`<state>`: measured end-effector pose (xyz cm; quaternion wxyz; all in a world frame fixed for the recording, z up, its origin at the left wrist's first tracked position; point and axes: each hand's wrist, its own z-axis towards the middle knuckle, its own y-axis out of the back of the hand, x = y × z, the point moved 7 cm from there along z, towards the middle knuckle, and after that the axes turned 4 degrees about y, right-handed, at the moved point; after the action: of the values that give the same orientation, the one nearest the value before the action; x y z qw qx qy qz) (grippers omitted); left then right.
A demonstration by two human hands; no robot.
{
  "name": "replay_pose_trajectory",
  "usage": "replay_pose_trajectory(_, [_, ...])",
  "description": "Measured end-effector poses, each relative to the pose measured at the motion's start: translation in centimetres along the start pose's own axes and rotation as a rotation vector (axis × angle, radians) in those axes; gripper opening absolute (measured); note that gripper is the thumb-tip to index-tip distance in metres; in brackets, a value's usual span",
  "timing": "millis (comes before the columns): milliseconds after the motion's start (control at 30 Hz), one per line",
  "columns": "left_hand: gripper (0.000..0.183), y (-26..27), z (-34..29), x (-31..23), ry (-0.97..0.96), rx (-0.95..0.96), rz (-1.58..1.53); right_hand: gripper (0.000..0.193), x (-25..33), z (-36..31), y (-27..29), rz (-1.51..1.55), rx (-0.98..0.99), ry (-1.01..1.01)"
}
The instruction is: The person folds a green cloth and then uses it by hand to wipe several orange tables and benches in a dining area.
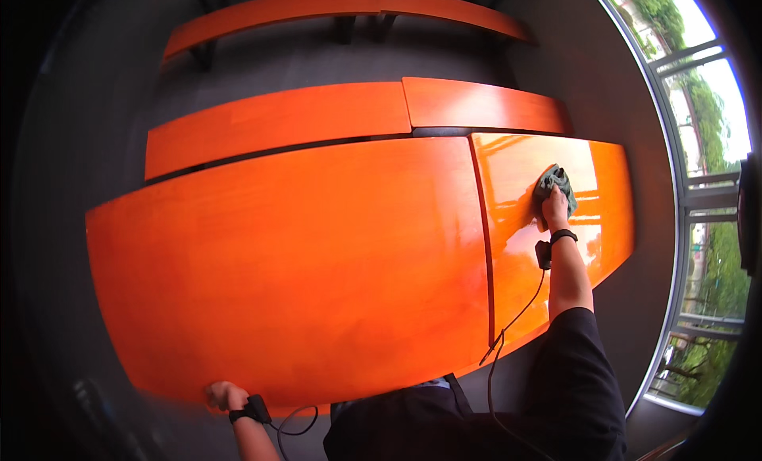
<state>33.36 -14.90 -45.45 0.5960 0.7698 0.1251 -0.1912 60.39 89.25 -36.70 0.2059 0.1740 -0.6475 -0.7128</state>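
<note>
My right hand (pixel 555 209) reaches far out over the right section of a glossy orange wooden table (pixel 302 263) and presses a grey-green cloth (pixel 553 182) flat on its surface. A black band with a small device and a dangling cable sits on that wrist. My left hand (pixel 225 395) grips the near edge of the table at the lower left, fingers curled over the rim, with a black wrist strap and cable behind it.
An orange bench (pixel 317 120) runs along the far side of the table, and another bench (pixel 333 13) stands further back on the dark grey floor. Tall windows (pixel 706 144) with greenery outside line the right side.
</note>
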Motion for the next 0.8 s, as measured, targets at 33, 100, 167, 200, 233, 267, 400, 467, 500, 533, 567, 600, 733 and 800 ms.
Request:
replay_pose_trajectory(33, [0.055,0.1,0.0,-0.2,-0.003,0.008,-0.009,0.030,2.2,0.7,0.4,-0.010,0.076,0.039])
replay_pose_trajectory(100, [0.055,0.1,-0.1,0.2,0.010,0.033,-0.030,0.015,7.3,1.2,0.6,-0.084,0.144,0.131])
replay_pose_trajectory(167, [0.056,0.6,-1.7,-0.5,0.053,0.042,-0.028,0.015,13.4,1.1,1.3,-0.050,0.153,0.225])
replay_pose_trajectory(200, [0.056,1.1,-3.9,-1.8,0.100,0.027,0.006,0.015,16.2,1.3,1.7,-0.027,0.155,0.263])
replay_pose_trajectory(233, [0.057,1.9,-6.1,-3.1,0.149,0.010,0.040,0.015,19.2,1.2,1.8,0.003,0.159,0.302])
replay_pose_trajectory(267, [0.058,2.7,-7.2,-3.8,0.143,-0.024,0.026,0.015,22.4,0.9,1.4,0.020,0.160,0.331])
replay_pose_trajectory(400, [0.065,4.3,-9.6,-5.5,0.157,0.051,0.128,0.017,32.2,-0.8,0.7,0.072,0.108,0.383])
replay_pose_trajectory(467, [0.067,4.0,-9.6,-5.5,0.166,0.103,0.171,0.020,34.4,-2.3,0.4,0.089,0.033,0.417])
replay_pose_trajectory(500, [0.068,3.8,-8.9,-4.9,0.177,0.096,0.183,0.022,36.2,-3.5,0.5,0.103,-0.003,0.456])
replay_pose_trajectory(533, [0.068,3.6,-8.7,-4.5,0.163,0.083,0.202,0.028,38.2,-4.6,0.6,0.121,-0.010,0.434])
replay_pose_trajectory(567, [0.068,3.5,-8.6,-4.0,0.145,0.078,0.228,0.028,40.2,-5.4,0.6,0.129,-0.013,0.441])
replay_pose_trajectory(600, [0.069,3.2,-8.5,-3.2,0.102,0.070,0.228,0.030,42.7,-6.7,0.5,0.147,-0.036,0.456])
replay_pose_trajectory(733, [0.062,-2.5,-2.8,-0.4,-0.611,0.106,1.462,0.036,62.5,-15.0,1.9,0.147,0.131,0.490])
replay_pose_trajectory(800, [0.057,-4.3,0.9,1.0,-0.809,0.247,1.680,0.042,70.5,-18.9,1.9,0.137,0.113,0.594])
